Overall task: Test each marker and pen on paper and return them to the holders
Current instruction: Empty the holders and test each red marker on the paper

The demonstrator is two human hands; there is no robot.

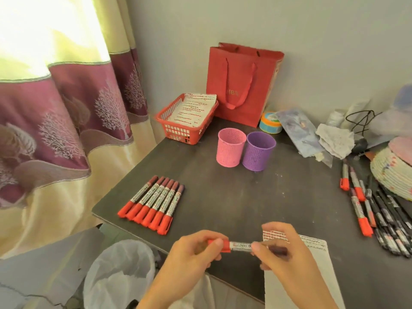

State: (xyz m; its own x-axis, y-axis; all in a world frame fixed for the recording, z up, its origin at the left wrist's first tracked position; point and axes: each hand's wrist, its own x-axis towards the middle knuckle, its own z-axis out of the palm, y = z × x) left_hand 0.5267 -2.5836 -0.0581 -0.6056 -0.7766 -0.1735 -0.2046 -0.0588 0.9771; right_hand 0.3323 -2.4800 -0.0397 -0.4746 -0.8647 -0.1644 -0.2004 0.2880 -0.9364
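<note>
1. We take the middle of the dark table (245,197) as the clock's centre, with 12 o'clock at the far wall.
2. At 6 o'clock, over the near edge, both our hands hold one marker (242,245) level, lying from 9 to 3 o'clock.
3. Our left hand (191,248) pinches the red cap (219,244) between thumb and curled fingers.
4. Our right hand (283,248) grips the marker's barrel, fingers wrapped round it.
5. The cap meets the barrel; we cannot tell whether it is pushed fully home.
6. A sheet of paper (318,253) lies at about 5 o'clock, partly under our right hand, with red scribbled lines at its top edge.
7. A row of six markers (151,205) lies side by side at 8 o'clock, touching, red caps toward us.
8. The pink holder (230,150) and the purple holder (259,153) stand upright at 12 o'clock, touching each other, pink on the 9 o'clock side.
9. A loose heap of pens and markers (379,210) lies at 3 o'clock, just beside a woven basket (392,172).
10. A red basket (185,121) holding marked sheets sits at 11 o'clock, with a red paper bag (243,83) upright against the wall behind the holders.
11. Off the table at 7 o'clock stands a bin (118,270) with a white liner; a curtain (55,108) hangs at 9 o'clock.
</note>
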